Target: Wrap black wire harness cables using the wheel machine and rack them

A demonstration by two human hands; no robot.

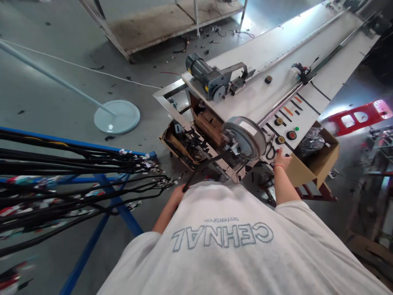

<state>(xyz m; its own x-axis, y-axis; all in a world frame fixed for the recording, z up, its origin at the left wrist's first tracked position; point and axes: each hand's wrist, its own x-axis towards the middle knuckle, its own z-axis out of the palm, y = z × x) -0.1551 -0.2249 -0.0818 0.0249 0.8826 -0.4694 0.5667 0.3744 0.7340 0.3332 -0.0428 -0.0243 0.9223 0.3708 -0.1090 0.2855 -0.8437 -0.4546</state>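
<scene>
Evidently, black cable (199, 169): it slopes from the person's waist up to the wheel (242, 135) at the near end of the long table; the hand below and the wheel above seem to share its weight, keeping it off the floor.
Left hand (176, 194): low beside the shirt, holding the cable's lower end, fingers seemingly curled narrow around it, though partly hidden; being well apart from the wheel probably keeps the cable fairly straight.
Right hand (283, 159): at the table's near edge, just beside the scissors (270, 152); the fingers look partly bent, and I cannot tell whether they grip anything.
Scissors: lying between wheel and right hand, likely put there for an easy reach.
Buttons: the red one (291, 135) and the green one (297, 128) sit just beyond the right hand, presumably so that one arm can get to them.
Strips: short black and orange ones (288, 110) lie in rows on the white table (337, 82), perhaps as length marks.
Open box (325, 164): beside the table edge, holding clear plastic, handy to the right side.
Blue rack (123, 209): at the left, bearing many dark cables roughly lengthwise, perhaps to prevent tangling.
</scene>
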